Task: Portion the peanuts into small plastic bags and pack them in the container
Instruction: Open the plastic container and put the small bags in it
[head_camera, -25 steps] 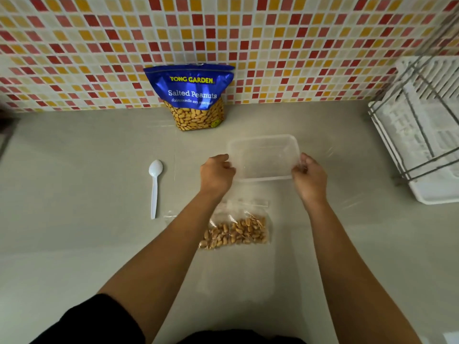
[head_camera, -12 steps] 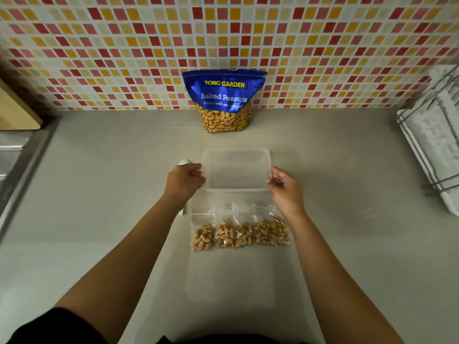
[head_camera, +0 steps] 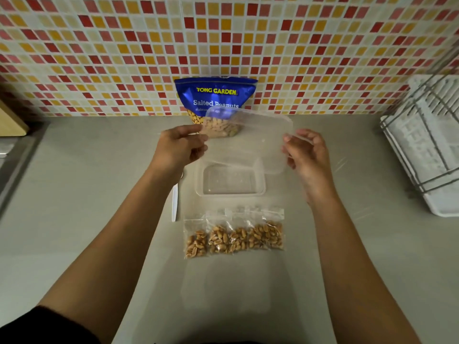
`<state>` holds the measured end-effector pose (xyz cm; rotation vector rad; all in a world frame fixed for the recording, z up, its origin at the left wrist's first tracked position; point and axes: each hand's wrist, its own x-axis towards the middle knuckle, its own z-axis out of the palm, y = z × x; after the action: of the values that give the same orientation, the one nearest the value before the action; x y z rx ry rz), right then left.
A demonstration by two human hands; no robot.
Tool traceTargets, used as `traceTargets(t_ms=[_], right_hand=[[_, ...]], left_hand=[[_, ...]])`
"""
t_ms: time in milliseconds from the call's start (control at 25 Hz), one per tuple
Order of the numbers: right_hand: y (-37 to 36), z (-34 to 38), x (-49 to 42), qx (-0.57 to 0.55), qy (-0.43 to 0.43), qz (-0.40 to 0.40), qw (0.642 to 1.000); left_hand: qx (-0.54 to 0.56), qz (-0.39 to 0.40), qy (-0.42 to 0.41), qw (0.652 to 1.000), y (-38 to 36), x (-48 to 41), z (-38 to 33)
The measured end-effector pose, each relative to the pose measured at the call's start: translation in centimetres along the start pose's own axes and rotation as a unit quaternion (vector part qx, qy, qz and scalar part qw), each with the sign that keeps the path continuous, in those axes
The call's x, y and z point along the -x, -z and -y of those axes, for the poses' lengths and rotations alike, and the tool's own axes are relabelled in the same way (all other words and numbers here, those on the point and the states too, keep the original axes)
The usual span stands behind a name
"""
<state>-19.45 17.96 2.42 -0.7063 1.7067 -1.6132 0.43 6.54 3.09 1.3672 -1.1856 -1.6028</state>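
Observation:
A clear plastic lid (head_camera: 248, 137) is lifted and tilted above the counter. My left hand (head_camera: 180, 147) pinches its left edge and my right hand (head_camera: 306, 151) holds its right edge. Below it sits the clear rectangular container (head_camera: 229, 193), open and with nothing in it. Nearer to me lie several small plastic bags of peanuts (head_camera: 234, 238) in a row on the counter. A blue Salted Peanuts pouch (head_camera: 214, 95) stands against the tiled wall, partly behind the lid.
A white plastic spoon (head_camera: 175, 204) lies left of the container, partly under my left forearm. A white dish rack (head_camera: 427, 145) fills the right side. At the far left are a wooden board (head_camera: 11, 120) and a steel sink edge (head_camera: 15, 167).
Both hands lifted the lid off the container and raised it toward the pouch. The container now stands open.

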Motion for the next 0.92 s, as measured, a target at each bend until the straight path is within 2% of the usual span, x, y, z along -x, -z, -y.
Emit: traceTargets(t_ms=[80,160,200,280,320,360,440,560,680,840,920], right_hand=[[1.1,1.1,-0.4,-0.028,-0.029,0.031,0.999],[2.2,0.3,-1.2,-0.037,-0.033,0.015,0.999],[2.7,-0.7,-1.7,-0.045,-0.030,-0.026,0.998],[3.5,-3.6,-2.4,-0.060,-0.033,-0.122,0.990],[3.9,-5.3,-2.5,-0.059,-0.040,-0.152,0.986],[4.1,-7.0,-2.6,-0.048,-0.053,-0.167,0.983],[4.1,-10.2,-2.4,-0.015,-0.081,-0.174,0.981],[3.8,-12.6,-2.1,0.072,-0.082,-0.188,0.976],[3.7,-12.7,-1.7,0.245,-0.062,-0.196,0.948],[3.2,-10.7,1.1,0.352,-0.043,-0.139,0.924],[3.2,-10.3,3.3,0.399,-0.061,-0.078,0.912]], left_hand=[[-0.008,0.049,-0.009,0.999,-0.5,-0.1,-0.4],[-0.104,0.020,-0.035,0.994,-0.8,-0.5,0.6],[-0.225,-0.016,-0.063,0.972,-0.7,-0.8,1.5],[-0.456,-0.048,-0.089,0.884,-0.4,-0.7,3.6],[-0.513,-0.038,-0.074,0.854,-0.4,-0.4,4.7],[-0.538,-0.022,-0.053,0.841,-0.6,-0.1,5.6],[-0.541,-0.009,-0.039,0.840,-1.1,0.7,7.0],[-0.511,-0.039,-0.034,0.858,-1.5,1.4,7.2],[-0.495,-0.064,-0.023,0.866,-1.6,1.3,7.2],[-0.492,-0.062,-0.021,0.868,-1.4,1.3,7.6],[-0.495,-0.063,-0.026,0.866,-1.1,1.3,7.7]])
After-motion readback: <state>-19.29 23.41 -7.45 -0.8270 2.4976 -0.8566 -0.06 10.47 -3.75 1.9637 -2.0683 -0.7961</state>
